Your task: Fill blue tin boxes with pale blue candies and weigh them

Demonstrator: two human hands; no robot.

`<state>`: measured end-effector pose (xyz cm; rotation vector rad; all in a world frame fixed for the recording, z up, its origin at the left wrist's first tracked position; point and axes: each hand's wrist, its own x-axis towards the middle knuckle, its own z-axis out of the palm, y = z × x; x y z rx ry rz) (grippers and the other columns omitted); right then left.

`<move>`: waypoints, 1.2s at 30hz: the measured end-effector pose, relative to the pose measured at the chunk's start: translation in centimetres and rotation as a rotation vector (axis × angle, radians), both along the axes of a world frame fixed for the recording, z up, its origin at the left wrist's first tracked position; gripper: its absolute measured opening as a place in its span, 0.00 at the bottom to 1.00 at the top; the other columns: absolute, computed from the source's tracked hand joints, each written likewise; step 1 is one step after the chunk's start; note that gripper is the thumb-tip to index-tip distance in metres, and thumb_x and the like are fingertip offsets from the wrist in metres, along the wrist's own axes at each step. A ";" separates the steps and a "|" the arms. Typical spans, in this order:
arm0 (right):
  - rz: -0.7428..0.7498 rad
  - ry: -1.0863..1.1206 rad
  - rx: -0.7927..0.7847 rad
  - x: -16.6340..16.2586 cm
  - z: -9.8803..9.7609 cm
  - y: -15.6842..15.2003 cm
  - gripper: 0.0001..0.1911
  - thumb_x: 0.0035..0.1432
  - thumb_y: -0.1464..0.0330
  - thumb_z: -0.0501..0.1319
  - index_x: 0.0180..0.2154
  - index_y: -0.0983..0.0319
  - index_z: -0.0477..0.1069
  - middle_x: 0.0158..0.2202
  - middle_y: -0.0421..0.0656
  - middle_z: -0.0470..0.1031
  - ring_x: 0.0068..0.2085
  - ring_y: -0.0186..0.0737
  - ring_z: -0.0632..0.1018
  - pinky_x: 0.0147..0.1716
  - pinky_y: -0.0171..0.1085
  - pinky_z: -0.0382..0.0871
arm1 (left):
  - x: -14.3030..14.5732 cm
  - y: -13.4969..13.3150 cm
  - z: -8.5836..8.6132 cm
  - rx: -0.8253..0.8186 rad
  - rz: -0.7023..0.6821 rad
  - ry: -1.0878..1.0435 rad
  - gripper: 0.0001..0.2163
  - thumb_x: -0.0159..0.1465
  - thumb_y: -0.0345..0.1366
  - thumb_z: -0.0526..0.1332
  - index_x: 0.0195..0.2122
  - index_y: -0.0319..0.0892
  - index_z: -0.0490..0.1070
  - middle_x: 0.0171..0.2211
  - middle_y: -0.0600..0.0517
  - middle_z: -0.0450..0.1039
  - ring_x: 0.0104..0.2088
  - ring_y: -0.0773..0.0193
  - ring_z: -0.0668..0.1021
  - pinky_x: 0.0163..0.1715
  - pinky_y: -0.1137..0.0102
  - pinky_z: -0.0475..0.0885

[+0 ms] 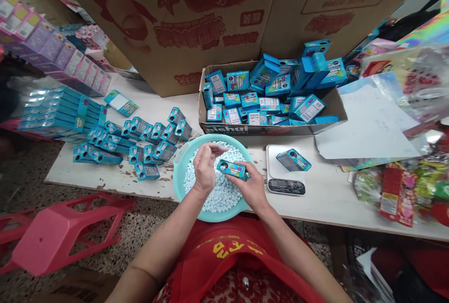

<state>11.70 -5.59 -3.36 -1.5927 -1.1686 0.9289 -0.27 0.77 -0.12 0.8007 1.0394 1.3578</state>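
A teal bowl (182,153) full of small pale blue candies (224,195) sits at the table's near edge. My right hand (250,186) grips a small blue box (232,169) lying on its side over the bowl, its open end facing left. My left hand (205,165) is cupped just left of that open end, fingers curled together, likely around candies I cannot make out. Another blue box (293,160) lies on a small white scale (285,182) to the right of the bowl.
A low cardboard tray (266,129) of blue boxes stands behind the bowl. Several blue boxes (140,141) lie in rows at the left, beside stacked flat cartons (52,111). Big cardboard cartons (196,22) wall the back. White paper (368,125) and snack packets (400,191) lie right. A pink stool (63,230) lies overturned on the floor.
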 end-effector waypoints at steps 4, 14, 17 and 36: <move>-0.029 0.109 -0.007 1.1 0.5 -0.6 0.20 0.44 0.60 0.70 0.41 0.58 0.72 0.40 0.43 0.75 0.42 0.45 0.76 0.44 0.43 0.69 | -1.5 2.0 -4.8 -0.083 0.023 0.391 0.12 0.60 0.47 0.55 0.31 0.44 0.70 0.31 0.50 0.73 0.38 0.58 0.75 0.43 0.63 0.67; -0.084 0.053 0.011 3.2 1.5 -1.3 0.19 0.44 0.61 0.70 0.40 0.59 0.72 0.38 0.42 0.76 0.38 0.43 0.77 0.40 0.41 0.71 | -0.9 -1.3 -10.8 -0.232 -0.342 0.851 0.07 0.49 0.36 0.66 0.22 0.44 0.67 0.32 0.47 0.70 0.45 0.51 0.70 0.47 0.63 0.62; -0.040 -0.003 -0.006 2.6 1.2 -1.0 0.19 0.44 0.60 0.69 0.39 0.59 0.72 0.36 0.42 0.75 0.38 0.43 0.77 0.39 0.41 0.71 | -2.6 -1.4 -11.0 -0.302 -0.253 0.785 0.10 0.49 0.39 0.65 0.20 0.44 0.63 0.25 0.51 0.67 0.37 0.56 0.72 0.37 0.68 0.66; 0.188 -0.326 0.119 -1.8 0.9 -0.3 0.14 0.52 0.62 0.66 0.41 0.58 0.70 0.37 0.43 0.74 0.40 0.45 0.74 0.40 0.43 0.68 | -1.4 -0.5 -0.7 -0.173 0.130 -0.162 0.10 0.55 0.38 0.62 0.23 0.40 0.63 0.20 0.56 0.66 0.21 0.70 0.72 0.22 0.73 0.68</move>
